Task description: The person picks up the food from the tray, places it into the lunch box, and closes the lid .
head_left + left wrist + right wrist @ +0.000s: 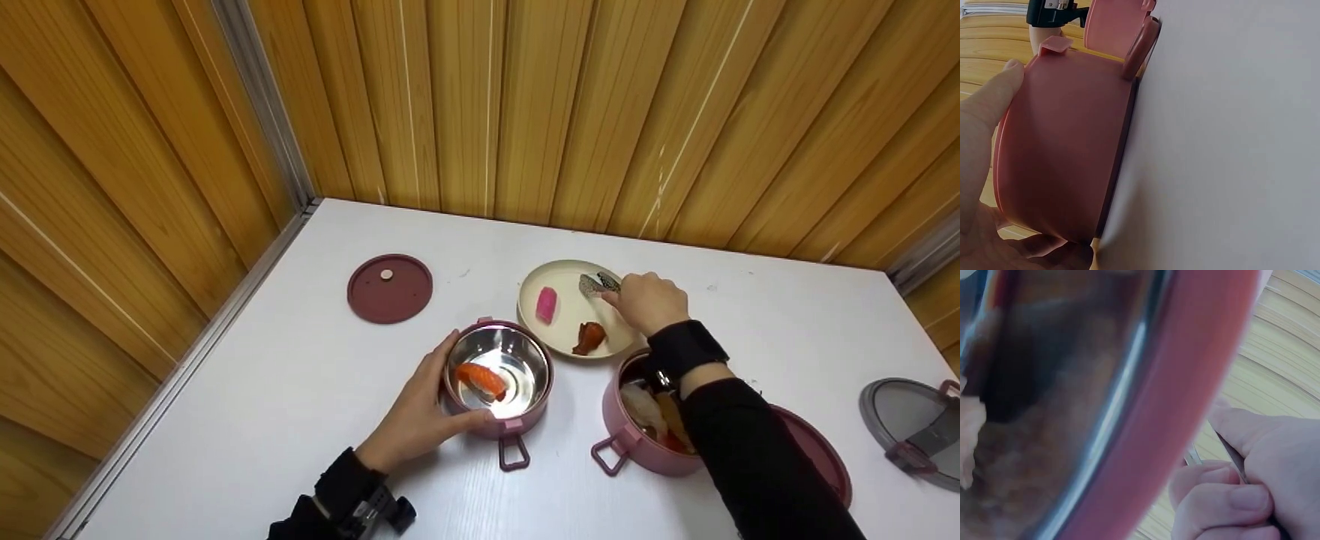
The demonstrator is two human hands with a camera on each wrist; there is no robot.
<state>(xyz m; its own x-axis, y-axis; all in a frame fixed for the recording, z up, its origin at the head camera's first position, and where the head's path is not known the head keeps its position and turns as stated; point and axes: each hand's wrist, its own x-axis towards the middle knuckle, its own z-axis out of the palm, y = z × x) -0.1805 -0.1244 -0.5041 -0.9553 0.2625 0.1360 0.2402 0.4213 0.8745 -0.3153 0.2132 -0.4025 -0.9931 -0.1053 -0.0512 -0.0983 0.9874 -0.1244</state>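
My left hand (420,412) grips a small pink pot (512,429), thumb at the near side and fingers round the far left. Inside its steel bowl lies a piece of orange-topped sushi (481,380). Over the right part of a cream plate (570,268), my right hand (651,304) holds metal tongs (590,286) with speckled tips close over the plate. The plate also bears a bright pink piece (547,305) and a brown drumstick (589,338). Under my right wrist stands a second pink pot (628,427) with several food pieces, partly hidden by the arm.
A dark red round lid (390,300) lies at the back left. Another dark red disc (814,450) is partly under my right forearm. At the far right lies a clear lid (892,405) with a grey rim. Wood-patterned walls (525,112) border the white table (300,420).
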